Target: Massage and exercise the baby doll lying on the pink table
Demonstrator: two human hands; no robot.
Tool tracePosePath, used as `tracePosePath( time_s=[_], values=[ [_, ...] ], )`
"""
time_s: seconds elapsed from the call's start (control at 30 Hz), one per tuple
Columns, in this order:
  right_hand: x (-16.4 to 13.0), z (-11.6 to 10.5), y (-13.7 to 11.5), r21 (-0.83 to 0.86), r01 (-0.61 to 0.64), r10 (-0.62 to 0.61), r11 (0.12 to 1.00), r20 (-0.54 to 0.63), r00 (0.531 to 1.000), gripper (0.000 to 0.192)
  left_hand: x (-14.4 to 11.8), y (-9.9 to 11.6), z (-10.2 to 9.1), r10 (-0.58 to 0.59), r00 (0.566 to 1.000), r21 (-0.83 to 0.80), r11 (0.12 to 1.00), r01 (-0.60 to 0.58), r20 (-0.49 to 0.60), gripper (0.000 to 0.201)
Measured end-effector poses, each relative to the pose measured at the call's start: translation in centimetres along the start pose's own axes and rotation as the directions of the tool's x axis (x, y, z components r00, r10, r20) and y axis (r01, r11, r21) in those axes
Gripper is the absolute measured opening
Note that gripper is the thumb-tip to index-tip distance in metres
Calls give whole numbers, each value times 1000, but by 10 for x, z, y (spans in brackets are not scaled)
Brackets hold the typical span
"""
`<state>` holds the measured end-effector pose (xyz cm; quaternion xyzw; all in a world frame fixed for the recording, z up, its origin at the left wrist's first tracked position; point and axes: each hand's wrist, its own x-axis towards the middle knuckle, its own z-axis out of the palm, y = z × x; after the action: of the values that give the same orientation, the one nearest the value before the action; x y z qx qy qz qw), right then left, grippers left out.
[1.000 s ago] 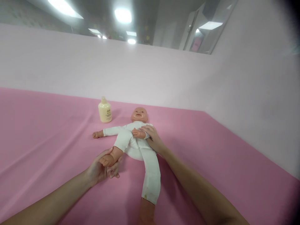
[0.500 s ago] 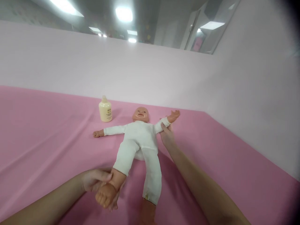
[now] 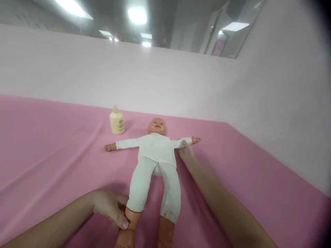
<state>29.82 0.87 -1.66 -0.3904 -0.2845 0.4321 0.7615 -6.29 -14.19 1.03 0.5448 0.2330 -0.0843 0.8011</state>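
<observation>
**Doll (image 3: 155, 148) on its back, my hands at a leg and an arm**

The doll lies face up on the pink cover (image 3: 62, 148), head away from me, arms spread wide and legs pointing my way. My left hand (image 3: 111, 207) grips the ankle (image 3: 133, 220) on my left, just below the white trouser hem, thumb laid across the top; the rest of my fingers are mostly hidden. My right hand (image 3: 186, 152) holds the doll's arm on my right, thumb over the white sleeve (image 3: 179, 143) near the cuff and fingers partly out of sight beneath it.

Past my thumb, the doll's small hand (image 3: 196, 140) sticks out of that sleeve. The other arm lies straight out to my left, its fist (image 3: 110, 147) on the cover. The leg on my right is free of my hands, with a small yellowish spot (image 3: 164, 215) by its hem. Both feet reach the bottom edge of my view.

A pale yellow bottle (image 3: 117, 123) with dark print stands upright to the left of the doll's head, near but apart. Behind runs a pale wall (image 3: 165, 86), and above it a shiny panel (image 3: 160, 31) shows bright lights (image 3: 137, 16).
</observation>
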Motion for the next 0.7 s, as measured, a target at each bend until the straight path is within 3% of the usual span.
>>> tracePosePath(
  time_s=[0.13,0.2,0.4,0.5,0.7],
  values=[
    [0,-1,-2,54,-169,170,984,-25,985,23,0,3,2,15,1000,18,1000,-15,5,50],
    [-1,-1,-4,49,-183,184,982,-8,983,25,0,6,4,53,998,38,998,-54,22,51],
    [-3,-1,-8,15,-165,165,986,-3,986,41,-5,17,9,77,984,42,996,-84,160,56],
    [-7,5,-13,-43,-122,123,992,24,992,51,-9,17,7,84,986,24,996,-88,143,55],
    [-33,31,-32,-86,15,-4,996,120,993,60,-6,4,-2,263,940,-229,950,-214,215,60]
  ],
)
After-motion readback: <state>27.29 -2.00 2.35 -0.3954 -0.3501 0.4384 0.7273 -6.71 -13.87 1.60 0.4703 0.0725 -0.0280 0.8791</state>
